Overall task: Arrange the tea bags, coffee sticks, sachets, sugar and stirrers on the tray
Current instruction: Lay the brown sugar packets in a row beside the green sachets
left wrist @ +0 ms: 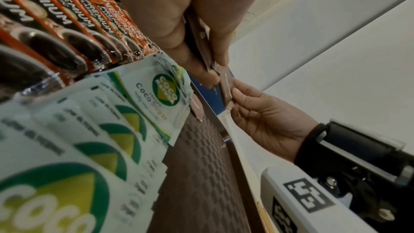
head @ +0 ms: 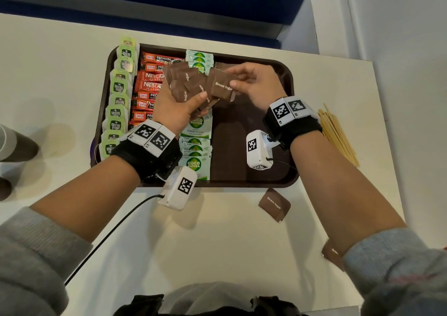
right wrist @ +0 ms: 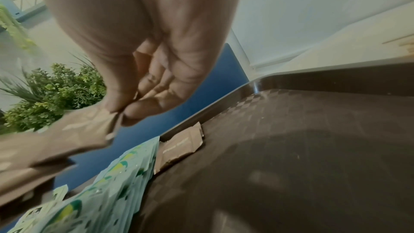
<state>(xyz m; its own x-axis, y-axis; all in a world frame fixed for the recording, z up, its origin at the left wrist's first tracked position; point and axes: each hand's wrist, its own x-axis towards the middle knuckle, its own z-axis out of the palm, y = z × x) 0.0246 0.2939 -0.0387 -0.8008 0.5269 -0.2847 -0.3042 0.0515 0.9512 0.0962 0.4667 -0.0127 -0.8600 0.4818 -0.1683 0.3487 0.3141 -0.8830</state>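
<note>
Hands working above tray (head: pixel 289 78), mid-sort. Left hand (head: pixel 177 113) gripping fanned bundle of brown sugar packets (head: pixel 183 81), thumb clamped over the fan, likely keeping stock ready for dealing out one at a time. Right hand (head: pixel 257 83) pinching single brown sugar packet (head: pixel 221 86) by its edge between thumb and fingertips, peeling it off the bundle. Filling the bare right part of the tray, probably beside one packet already lying (right wrist: pixel 181 146) at the far rim, blurred. Tea bags (head: pixel 118 100), coffee sticks (head: pixel 147 90), coco sugar sachets (head: pixel 196 144) lying in overlapping columns, labels showing. Stirrers (head: pixel 338 134) and stray packet (head: pixel 274 205) waiting on table (head: pixel 48 74), outside the tray.
</note>
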